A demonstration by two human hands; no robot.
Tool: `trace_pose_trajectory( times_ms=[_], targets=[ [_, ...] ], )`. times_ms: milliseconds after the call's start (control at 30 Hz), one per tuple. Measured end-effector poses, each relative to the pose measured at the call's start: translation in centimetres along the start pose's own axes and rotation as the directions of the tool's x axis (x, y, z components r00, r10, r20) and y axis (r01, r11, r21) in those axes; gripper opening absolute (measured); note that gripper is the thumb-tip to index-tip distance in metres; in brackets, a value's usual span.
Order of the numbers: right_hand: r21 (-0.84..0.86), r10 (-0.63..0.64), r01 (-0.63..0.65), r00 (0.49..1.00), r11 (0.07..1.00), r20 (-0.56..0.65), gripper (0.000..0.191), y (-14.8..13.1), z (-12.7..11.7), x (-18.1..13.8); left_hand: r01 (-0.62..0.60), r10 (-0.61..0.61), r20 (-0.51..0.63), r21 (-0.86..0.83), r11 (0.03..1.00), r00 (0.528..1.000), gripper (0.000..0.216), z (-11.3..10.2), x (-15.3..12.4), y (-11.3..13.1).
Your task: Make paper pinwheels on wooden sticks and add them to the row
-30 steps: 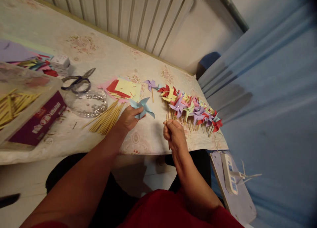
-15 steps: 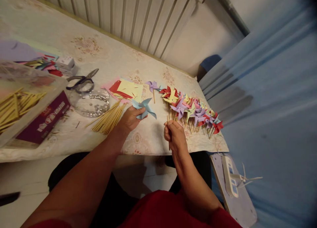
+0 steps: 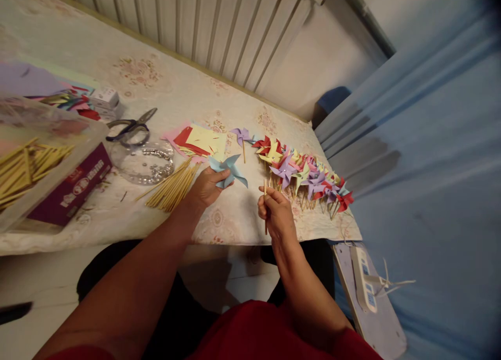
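Observation:
My left hand [image 3: 205,187] pinches a light blue paper pinwheel [image 3: 229,170] just above the table. My right hand [image 3: 274,210] is closed around a thin wooden stick [image 3: 265,207] held upright, a hand's width to the right of the pinwheel. A loose bundle of wooden sticks [image 3: 172,187] lies on the cloth just left of my left hand. Beyond my right hand lies a row of finished pinwheels [image 3: 303,173] in red, purple, yellow and pink, on sticks.
Cut paper squares [image 3: 199,140] lie behind the blue pinwheel. Scissors [image 3: 131,128], a clear dish of beads [image 3: 144,164] and a plastic box of sticks [image 3: 27,164] sit at the left. A power strip [image 3: 362,276] rests on a stool at the table's right end.
My right hand has shifted its grip on the stick, raising it slightly so its tip shows above the fingers. The left hand with the blue pinwheel has stayed put.

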State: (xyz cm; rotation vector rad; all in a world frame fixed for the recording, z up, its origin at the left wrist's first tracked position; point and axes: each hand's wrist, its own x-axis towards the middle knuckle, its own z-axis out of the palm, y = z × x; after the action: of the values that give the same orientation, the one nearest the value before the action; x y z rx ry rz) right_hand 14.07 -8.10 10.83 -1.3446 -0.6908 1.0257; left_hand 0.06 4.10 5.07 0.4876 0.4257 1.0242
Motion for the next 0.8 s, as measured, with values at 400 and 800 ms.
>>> trace_pose_trajectory(
  times_ms=[400, 800],
  targets=[
    [-0.022, 0.100, -0.101, 0.995, 0.995, -0.031, 0.019, 2.0, -0.9, 1.9, -0.007, 0.007, -0.020, 0.007, 1.000, 1.000, 0.028, 0.0, 0.0, 0.0],
    [-0.740, -0.219, 0.179, 0.975, 0.649, 0.045, 0.029, 6.7, -4.2, 5.0, -0.022, 0.022, -0.023, -0.007, 1.000, 0.999, 0.027, 0.0, 0.0, 0.4]
  ],
)
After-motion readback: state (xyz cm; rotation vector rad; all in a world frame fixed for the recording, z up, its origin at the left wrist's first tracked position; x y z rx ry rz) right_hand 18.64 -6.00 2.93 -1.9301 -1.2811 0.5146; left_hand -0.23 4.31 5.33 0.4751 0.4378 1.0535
